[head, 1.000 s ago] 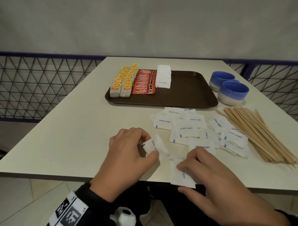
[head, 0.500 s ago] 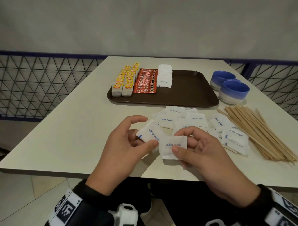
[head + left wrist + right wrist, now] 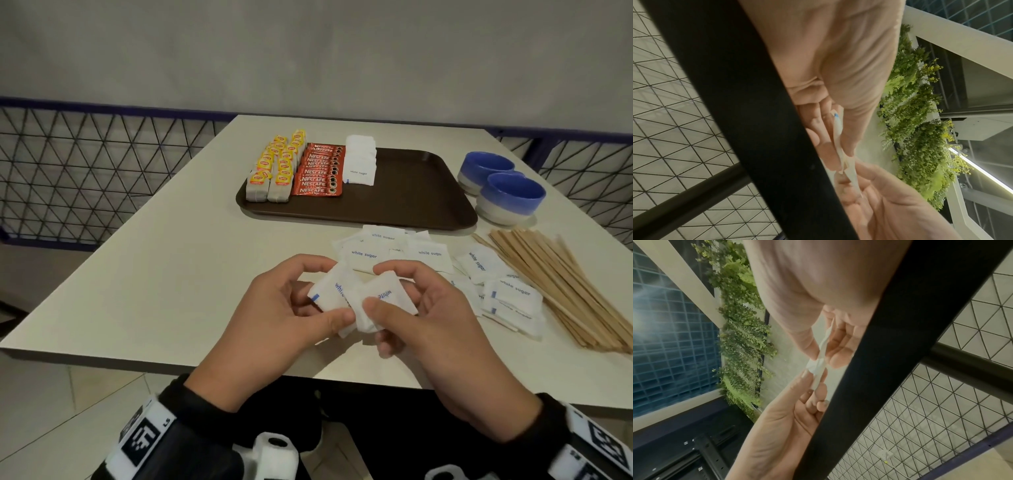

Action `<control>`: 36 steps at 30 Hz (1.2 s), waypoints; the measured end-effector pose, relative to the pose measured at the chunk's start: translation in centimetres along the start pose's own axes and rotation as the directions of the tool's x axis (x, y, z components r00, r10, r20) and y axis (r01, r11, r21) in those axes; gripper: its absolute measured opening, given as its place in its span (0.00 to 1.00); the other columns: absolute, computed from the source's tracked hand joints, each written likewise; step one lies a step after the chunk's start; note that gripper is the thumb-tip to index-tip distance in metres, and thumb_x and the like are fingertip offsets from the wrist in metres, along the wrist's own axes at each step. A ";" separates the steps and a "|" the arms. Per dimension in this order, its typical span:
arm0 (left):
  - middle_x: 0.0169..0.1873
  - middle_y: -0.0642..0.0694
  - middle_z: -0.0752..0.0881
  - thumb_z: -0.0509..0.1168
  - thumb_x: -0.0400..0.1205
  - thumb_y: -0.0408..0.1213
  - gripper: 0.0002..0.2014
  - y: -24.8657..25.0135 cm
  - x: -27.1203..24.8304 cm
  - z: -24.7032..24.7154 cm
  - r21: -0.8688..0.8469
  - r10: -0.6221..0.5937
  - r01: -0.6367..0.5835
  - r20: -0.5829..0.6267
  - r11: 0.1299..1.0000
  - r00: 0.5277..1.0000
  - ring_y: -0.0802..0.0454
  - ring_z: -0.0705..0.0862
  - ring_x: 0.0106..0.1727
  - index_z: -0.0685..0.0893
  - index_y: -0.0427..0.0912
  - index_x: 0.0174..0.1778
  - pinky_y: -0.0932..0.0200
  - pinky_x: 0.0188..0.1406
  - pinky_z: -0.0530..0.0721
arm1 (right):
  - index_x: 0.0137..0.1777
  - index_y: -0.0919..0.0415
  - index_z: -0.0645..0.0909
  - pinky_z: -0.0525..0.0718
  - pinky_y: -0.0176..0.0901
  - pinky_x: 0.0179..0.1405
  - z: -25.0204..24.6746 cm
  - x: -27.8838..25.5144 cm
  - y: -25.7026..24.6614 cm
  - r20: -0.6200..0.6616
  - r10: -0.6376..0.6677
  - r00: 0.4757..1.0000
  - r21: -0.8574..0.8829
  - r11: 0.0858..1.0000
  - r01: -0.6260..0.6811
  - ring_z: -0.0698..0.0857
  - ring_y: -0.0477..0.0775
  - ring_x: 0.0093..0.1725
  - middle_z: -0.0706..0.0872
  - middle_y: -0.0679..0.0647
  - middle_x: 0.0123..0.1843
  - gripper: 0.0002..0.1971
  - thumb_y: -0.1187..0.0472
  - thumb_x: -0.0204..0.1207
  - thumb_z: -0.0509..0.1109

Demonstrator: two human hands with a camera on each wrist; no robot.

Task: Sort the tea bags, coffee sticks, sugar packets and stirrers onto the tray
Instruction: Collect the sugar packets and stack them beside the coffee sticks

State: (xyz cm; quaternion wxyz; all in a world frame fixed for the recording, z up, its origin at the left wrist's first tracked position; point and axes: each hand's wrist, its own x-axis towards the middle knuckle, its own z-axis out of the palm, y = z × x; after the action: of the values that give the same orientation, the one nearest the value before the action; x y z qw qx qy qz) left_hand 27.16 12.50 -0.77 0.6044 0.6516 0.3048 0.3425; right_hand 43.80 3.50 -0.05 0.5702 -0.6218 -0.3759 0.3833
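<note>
hands (image 3: 346, 308) now closer – packets overlapping | each pinching a sugar packet (image 3: 334, 291) – perhaps touching

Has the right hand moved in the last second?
Yes. The right hand rose off the table edge, carrying a sugar packet left to meet the left hand.

Soft, even indoor light, rather dim; faint shadows under both hands (image 3: 274, 318) (image 3: 442, 329). Strongly curved at the edges. Blurred close skin in wrist views; bright glare at upper left.
</note>
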 end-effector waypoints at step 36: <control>0.43 0.27 0.89 0.69 0.77 0.34 0.12 0.0 0.0 -0.4 0.036 0.043 -0.042 -0.033 0.998 0.999 0.30 0.84 0.35 0.92 0.52 0.53 0.42 0.39 0.84 | 0.50 0.39 0.94 0.91 0.50 0.44 -0.3 -1.7 0.7 0.080 -0.318 0.945 -0.065 0.944 0.323 0.90 0.50 0.39 0.94 0.51 0.50 0.17 0.60 0.64 0.87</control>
State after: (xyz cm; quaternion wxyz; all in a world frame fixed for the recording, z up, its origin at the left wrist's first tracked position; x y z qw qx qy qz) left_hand 26.85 12.71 -0.78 0.5800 0.6627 0.3071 0.3607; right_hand 43.39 1.76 -0.67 0.5871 -0.5605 -0.5060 0.2917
